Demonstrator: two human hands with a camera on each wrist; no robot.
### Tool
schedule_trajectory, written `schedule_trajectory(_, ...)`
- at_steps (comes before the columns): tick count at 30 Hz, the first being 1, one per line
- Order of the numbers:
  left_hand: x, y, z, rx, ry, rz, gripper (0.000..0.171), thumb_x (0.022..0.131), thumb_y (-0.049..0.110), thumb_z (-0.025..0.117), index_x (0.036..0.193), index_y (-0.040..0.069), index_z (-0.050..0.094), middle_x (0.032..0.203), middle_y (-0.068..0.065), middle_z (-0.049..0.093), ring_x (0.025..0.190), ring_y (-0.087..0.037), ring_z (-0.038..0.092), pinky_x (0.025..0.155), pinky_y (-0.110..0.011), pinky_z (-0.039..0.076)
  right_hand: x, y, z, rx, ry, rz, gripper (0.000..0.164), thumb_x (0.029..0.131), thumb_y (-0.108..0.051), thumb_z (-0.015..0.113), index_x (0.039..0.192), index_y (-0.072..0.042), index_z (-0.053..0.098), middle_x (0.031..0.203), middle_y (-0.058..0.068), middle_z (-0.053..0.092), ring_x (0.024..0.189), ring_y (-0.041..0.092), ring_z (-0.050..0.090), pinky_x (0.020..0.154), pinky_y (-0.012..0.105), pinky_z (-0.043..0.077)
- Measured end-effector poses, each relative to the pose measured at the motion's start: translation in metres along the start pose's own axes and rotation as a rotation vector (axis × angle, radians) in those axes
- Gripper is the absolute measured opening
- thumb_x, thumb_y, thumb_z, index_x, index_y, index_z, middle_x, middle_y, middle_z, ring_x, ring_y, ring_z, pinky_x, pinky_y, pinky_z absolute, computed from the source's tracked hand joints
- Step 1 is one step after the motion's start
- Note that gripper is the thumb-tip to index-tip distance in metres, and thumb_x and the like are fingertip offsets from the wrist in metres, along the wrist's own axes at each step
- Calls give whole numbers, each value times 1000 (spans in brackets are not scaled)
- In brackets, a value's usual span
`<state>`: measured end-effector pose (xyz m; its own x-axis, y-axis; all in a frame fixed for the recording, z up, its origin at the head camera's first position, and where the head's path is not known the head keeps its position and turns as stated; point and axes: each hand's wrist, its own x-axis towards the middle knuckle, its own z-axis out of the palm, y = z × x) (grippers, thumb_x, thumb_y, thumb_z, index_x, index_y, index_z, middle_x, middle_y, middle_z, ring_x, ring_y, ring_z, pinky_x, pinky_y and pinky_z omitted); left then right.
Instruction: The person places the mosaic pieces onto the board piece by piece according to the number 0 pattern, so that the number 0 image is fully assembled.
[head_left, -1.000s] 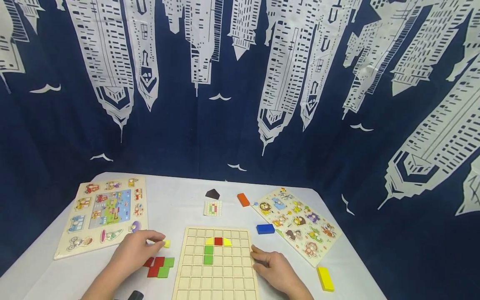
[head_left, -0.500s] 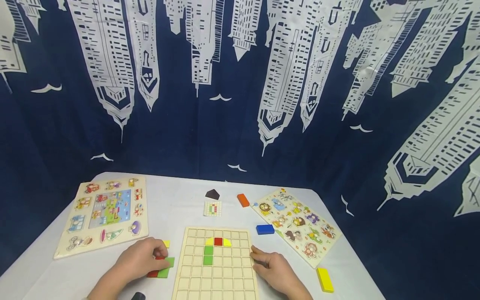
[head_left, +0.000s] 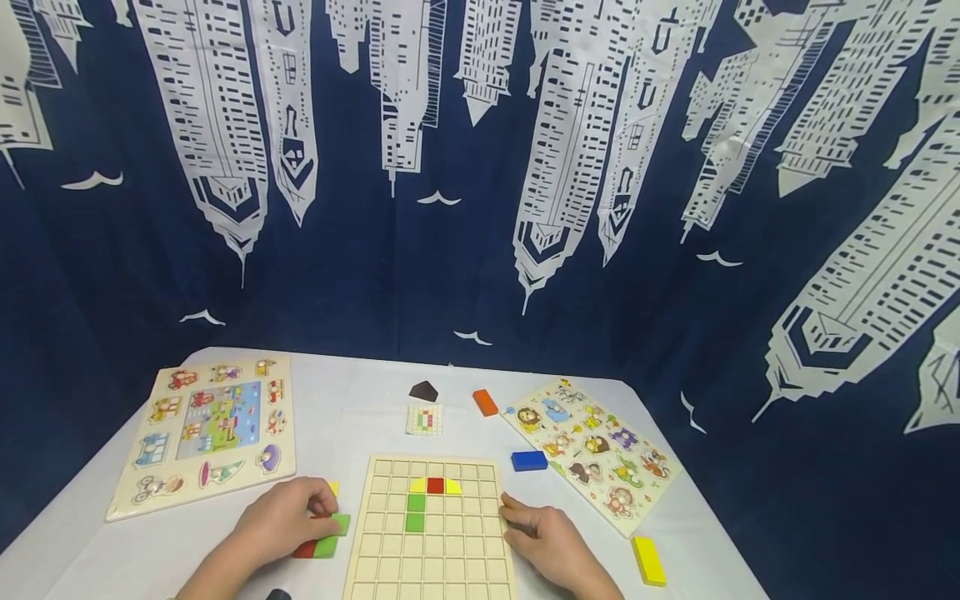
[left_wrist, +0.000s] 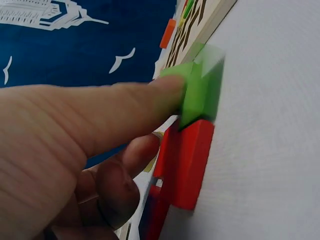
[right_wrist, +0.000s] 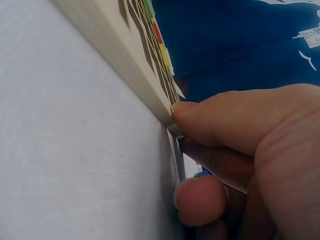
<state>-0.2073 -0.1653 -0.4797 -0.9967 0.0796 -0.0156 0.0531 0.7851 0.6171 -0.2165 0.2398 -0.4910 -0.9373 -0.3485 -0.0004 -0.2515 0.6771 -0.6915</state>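
A: Hands?
B: Left hand (head_left: 281, 521): thumb on a loose green tile (left_wrist: 197, 100); whether pinched, unclear. Right hand (head_left: 555, 543): pinching the edge of the grid board (head_left: 447, 568).
A: Progress?
B: Five pieces set: one red square (head_left: 436, 486), two curved yellow pieces (head_left: 453, 487), two green squares (head_left: 416, 503). Judging by the pattern card (head_left: 425, 420) beyond, incomplete; loose red tiles (left_wrist: 192, 160) wait left of the board.
A: Materials?
B: Board pale, wood-like, recessed cells; tiles smooth, thick-edged; table (head_left: 345, 408) white-topped.

Grid board (head_left: 455, 546) on white table (head_left: 351, 408)
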Motion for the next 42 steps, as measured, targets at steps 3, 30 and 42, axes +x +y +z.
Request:
schedule_trajectory(3,0,-1,0,-27,13,-3,21,79,30,88,80,27,68,78,12,63,76,-10,56,71,-34,45,-1,0,0,0,0,-8,38,96,-23,72,130,-7,70,149,4,57,140,35,52,110,57,41)
schedule_trajectory(30,-9,57,70,-271,35,217,10,87,30,82,85,29,72,74,22,66,66,2,54,58,-23,43,-1,-1,-1,2,2,-11,38,94,-24,73,129,-8,71,148,5,58,139,37,52,110,59,41)
schedule_trajectory(42,-14,59,78,-183,92,253,14,88,33,80,85,39,68,73,27,65,65,6,53,48,-24,39,-1,-3,-2,-6,-2,-10,38,95,-24,73,129,-9,71,149,4,57,140,37,51,110,59,40)
